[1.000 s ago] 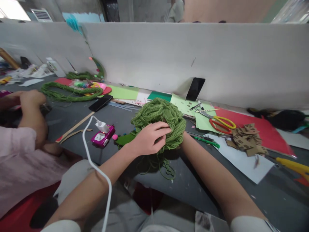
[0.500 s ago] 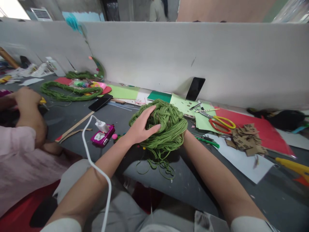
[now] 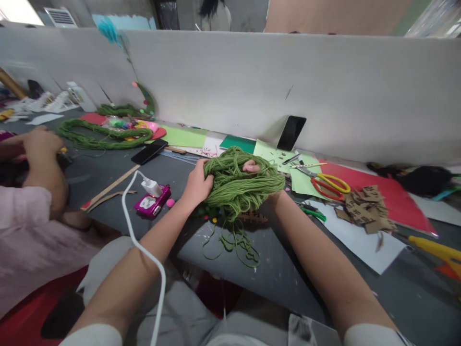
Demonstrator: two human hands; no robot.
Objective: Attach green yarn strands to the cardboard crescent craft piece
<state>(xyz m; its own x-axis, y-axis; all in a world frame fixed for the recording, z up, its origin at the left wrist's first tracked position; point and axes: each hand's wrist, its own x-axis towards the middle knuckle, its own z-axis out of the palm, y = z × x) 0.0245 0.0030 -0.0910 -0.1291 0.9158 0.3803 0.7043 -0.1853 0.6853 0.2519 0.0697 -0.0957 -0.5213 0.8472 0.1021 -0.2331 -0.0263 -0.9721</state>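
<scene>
Far left: a co-worker's hand (image 3: 41, 144) in a pink sleeve (image 3: 21, 211), closed over a small dark thing with a yellow bit; what it is cannot be told.

Behind it on the bench (image 3: 108, 168): a long loop of green yarn (image 3: 97, 137) lying flat, beside a pink dish (image 3: 153, 129) with small coloured bits in it, too blurred to name.

A black phone (image 3: 149, 151) lies flat. Nearer, a purple gadget (image 3: 153, 202) with a white charger (image 3: 151, 186) plugged in; its white cable (image 3: 144, 254) runs down over the person's left forearm. 1 pink ball (image 3: 170, 203) sits just beside the gadget.

Centre: the skein (image 3: 245, 185), a loose green bundle, held up just above the bench.
- Left hand (image 3: 196, 185): grip clamped on the skein's left end, fingers buried in the strands.
- Right hand (image 3: 268, 194): mostly hidden under and behind the skein; only a fingertip (image 3: 251, 167) pokes out through the top of the loops. Grip appears closed on the skein from beneath.
- So the skein lies between the 2 hands, across both grips.
- Loose tails (image 3: 234, 242) hang from it and trail on the bench toward the person.

Right: a second phone (image 3: 291, 133) leans upright on the partition (image 3: 324, 86). Scissors (image 3: 329, 185), red and yellow handles, lie on green paper (image 3: 300, 180). A heap of cardboard scraps (image 3: 367, 206) sits partly on red paper (image 3: 396, 197), partly on white paper (image 3: 360, 240).
</scene>
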